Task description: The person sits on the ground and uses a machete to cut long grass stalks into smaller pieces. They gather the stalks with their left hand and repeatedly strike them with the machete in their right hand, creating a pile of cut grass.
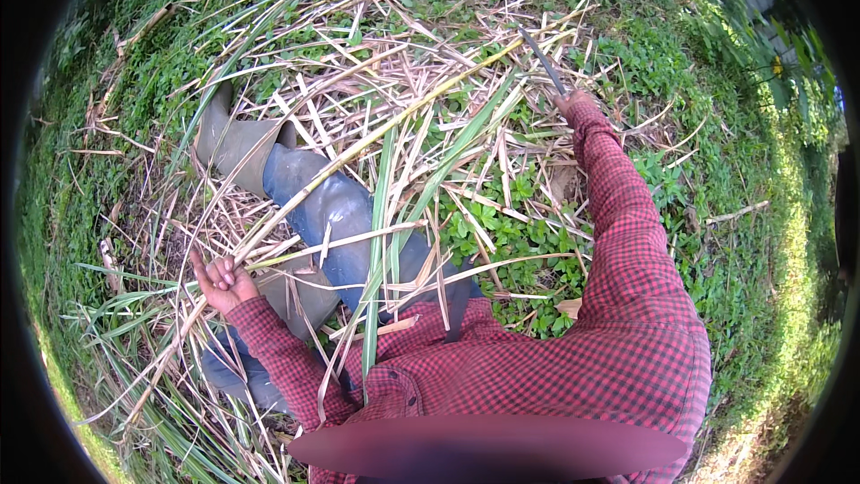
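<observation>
Red checked sleeves frame the view. Left hand (222, 280), at 8 o'clock, is clenched around a long cane stalk (358, 151). Right hand (573, 105), at 1 o'clock, grips a dark blade (543, 58). Hazard: a glancing swing could strike the booted leg (313, 202) beneath the stalk.

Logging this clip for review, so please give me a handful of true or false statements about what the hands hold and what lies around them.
1. The right hand grips a dark curved blade held out over the ground. True.
2. The left hand holds a long cane stalk that runs up toward the blade. True.
3. The person wears a plain blue shirt. False: the shirt sleeves are red and black checked.
4. The ground is bare concrete. False: dry straw-coloured leaves lie over green low plants.
5. Both hands are on the blade. False: only the right hand holds it.
</observation>
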`<state>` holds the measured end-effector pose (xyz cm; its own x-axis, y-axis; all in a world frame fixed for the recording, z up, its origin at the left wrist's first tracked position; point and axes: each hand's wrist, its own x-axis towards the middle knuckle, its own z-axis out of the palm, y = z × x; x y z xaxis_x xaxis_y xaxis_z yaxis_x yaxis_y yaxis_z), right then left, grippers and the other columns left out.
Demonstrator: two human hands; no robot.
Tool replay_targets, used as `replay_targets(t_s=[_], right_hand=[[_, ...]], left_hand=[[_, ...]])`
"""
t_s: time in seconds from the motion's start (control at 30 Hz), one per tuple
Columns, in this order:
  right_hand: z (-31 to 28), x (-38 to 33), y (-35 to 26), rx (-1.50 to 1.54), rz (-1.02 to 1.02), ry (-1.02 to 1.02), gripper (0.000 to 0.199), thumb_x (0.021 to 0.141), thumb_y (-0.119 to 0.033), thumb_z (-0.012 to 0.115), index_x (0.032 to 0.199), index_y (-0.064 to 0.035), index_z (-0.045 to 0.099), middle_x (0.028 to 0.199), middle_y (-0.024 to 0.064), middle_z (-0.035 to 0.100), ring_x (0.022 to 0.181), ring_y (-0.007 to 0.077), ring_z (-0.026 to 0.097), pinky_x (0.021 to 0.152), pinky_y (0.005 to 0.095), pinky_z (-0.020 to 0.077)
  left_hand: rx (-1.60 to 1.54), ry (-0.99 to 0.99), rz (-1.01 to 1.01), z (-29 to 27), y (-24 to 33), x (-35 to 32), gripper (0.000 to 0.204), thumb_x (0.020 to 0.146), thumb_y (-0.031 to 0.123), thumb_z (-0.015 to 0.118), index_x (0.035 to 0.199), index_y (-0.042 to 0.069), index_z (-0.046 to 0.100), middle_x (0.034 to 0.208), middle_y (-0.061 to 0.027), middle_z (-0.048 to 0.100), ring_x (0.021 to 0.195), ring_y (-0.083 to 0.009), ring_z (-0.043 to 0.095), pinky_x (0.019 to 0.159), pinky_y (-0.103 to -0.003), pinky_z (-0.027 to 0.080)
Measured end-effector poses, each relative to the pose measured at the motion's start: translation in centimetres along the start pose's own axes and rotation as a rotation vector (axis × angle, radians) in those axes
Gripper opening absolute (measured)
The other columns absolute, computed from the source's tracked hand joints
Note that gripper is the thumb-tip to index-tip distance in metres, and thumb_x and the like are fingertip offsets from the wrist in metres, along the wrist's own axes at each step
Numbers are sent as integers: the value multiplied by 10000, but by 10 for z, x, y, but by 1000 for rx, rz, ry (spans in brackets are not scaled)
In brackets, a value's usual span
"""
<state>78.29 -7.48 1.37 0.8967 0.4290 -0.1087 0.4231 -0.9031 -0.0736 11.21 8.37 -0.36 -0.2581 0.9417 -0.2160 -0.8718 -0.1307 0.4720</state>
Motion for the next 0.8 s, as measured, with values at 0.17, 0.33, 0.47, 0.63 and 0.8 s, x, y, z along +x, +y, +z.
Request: replay_targets(t_s=[0.17,0.33,0.47,0.63,0.8], right_hand=[[-21,-88,-46,-204,-579,-135,526,752,-506,556,1000,-46,616,842,176,650,816,333,630,785,414,489],[26,-38,-32,-95,-54,-20,462,762,-453,576,1049,-92,615,950,163,647,917,308,618,837,397,477],[30,-15,-28,157,220,-41,507,755,-453,580,1063,-51,603,1031,186,619,980,303,597,879,392,461],[12,-146,-61,42,-299,-209,470,750,-414,592,1017,-27,584,863,190,642,824,311,634,769,417,502],[27,-236,-86,49,-695,-142,384,750,-377,619,960,-74,512,772,145,626,709,331,627,649,436,506]], left_hand=[[81,12,95,-42,67,13,325,949,104,352,1225,-44,441,459,50,239,396,-74,216,450,-218,283],[125,-18,99,-52,108,25,402,941,159,416,1272,-66,372,493,37,278,436,-79,271,519,-228,338],[118,-174,2,-49,121,19,518,893,149,475,1293,-122,289,752,-77,495,813,-226,509,1022,-448,352],[373,-265,47,-69,101,3,504,916,125,465,1313,-105,256,1308,-222,389,1246,-303,377,1092,-459,254],[595,99,30,-46,89,-14,455,933,192,467,1255,-99,330,1326,-233,381,1249,-322,377,1061,-416,339]])
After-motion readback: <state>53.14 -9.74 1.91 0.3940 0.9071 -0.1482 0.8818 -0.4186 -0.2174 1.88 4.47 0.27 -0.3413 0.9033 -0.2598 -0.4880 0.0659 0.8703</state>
